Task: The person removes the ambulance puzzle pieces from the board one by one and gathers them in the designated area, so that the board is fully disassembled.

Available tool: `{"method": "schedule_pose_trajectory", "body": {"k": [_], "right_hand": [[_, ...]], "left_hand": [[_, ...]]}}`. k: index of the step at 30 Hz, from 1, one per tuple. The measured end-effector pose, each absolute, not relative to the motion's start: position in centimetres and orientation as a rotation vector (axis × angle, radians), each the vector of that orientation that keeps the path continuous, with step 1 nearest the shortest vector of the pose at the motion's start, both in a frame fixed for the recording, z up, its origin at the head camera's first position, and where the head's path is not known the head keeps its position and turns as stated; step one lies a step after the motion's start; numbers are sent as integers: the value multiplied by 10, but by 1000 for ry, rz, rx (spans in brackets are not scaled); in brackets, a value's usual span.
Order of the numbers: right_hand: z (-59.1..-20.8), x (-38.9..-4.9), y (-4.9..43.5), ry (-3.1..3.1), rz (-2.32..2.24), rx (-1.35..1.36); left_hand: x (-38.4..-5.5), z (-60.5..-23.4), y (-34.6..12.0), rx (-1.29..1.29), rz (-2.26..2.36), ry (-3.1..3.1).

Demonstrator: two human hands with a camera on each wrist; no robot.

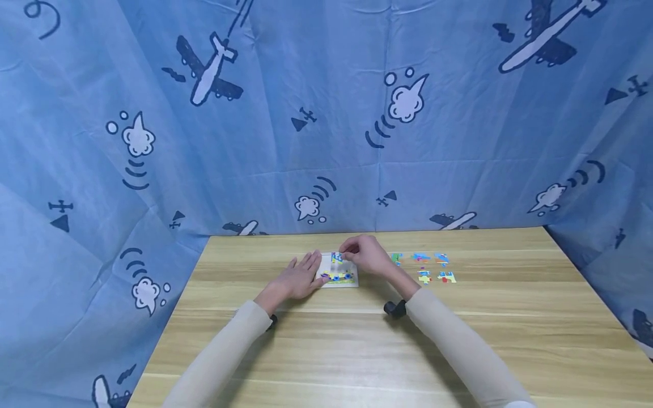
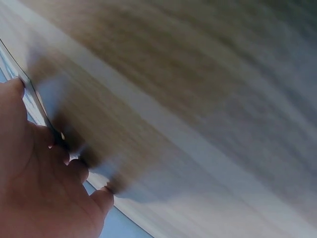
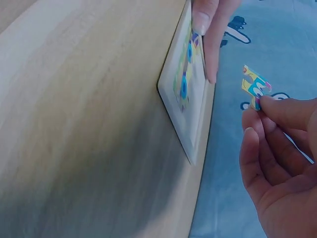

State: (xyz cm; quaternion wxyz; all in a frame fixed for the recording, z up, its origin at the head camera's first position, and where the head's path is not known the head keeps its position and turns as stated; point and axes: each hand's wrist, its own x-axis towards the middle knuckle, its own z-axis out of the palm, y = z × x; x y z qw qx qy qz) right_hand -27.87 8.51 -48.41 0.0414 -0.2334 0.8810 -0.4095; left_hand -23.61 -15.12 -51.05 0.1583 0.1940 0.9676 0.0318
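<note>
A white puzzle board (image 1: 326,285) lies flat on the wooden table, with joined colourful pieces (image 1: 340,279) along its near side. My left hand (image 1: 301,276) rests on the board's left edge, its fingers straight; the left wrist view shows that hand (image 2: 49,183) from the palm side. Over the board's far right part, my right hand (image 1: 368,255) pinches a blue and yellow jigsaw piece (image 3: 256,87) between thumb and fingertips. In the right wrist view this piece is held up off the board (image 3: 198,119).
Several loose jigsaw pieces lie right of the board in two rows, among them a yellow one (image 1: 424,277) and a blue one (image 1: 441,259). A blue curtain (image 1: 336,113) with aeroplane prints hangs behind the wooden table (image 1: 326,351).
</note>
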Motion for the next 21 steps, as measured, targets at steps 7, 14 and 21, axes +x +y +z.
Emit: {"method": "schedule_pose_trajectory", "body": {"k": [7, 14, 21], "right_hand": [[-476, -280, 101, 2709, -1266, -700], [-467, -279, 118, 2686, -1311, -643], [-469, -277, 136, 2701, -1297, -655]], "left_hand": [[-238, -511, -152, 562, 96, 2770], [-238, -512, -153, 569, 79, 2782], [-236, -514, -155, 585, 100, 2785]]}}
